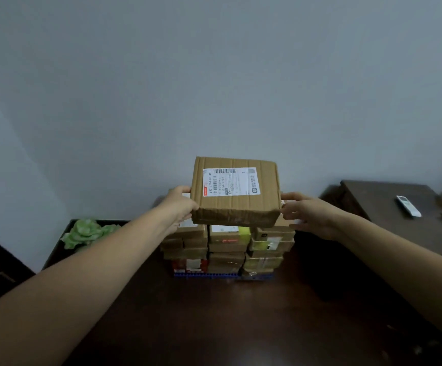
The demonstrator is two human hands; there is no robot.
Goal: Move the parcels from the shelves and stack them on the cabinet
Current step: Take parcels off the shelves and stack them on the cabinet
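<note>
Parcel [235,191], head view: a brown cardboard box sealed with clear tape, positioned at the top of the parcel stack [228,249]. A white shipping label [230,180] with barcodes faces upward on its top face. The lower front edge of the parcel overlaps the top row of the stack. It cannot be determined whether the parcel rests on that row or is held just above it.

Left hand [181,204]: grasping the parcel at its left side. The thumb lies over the upper left edge. The fingers curl around the side face and are partly hidden.

Right hand [307,215]: not clenched. The thumb and fingers are extended nearly straight, with their tips against the right side face of the parcel.

Parcel stack: several layers of smaller brown boxes arranged in three columns, some bearing yellow, red or white labels. A blue strip [214,275] runs along the base of the stack. The stack stands on a dark wooden counter [214,326], near the rear edge, close to the pale wall [214,88].

Other items: a green leafy object [87,233] lies at the rear left corner of the counter, well apart from the stack. A separate dark piece of furniture [373,202] stands to the right, carrying a white remote control [408,206].
</note>
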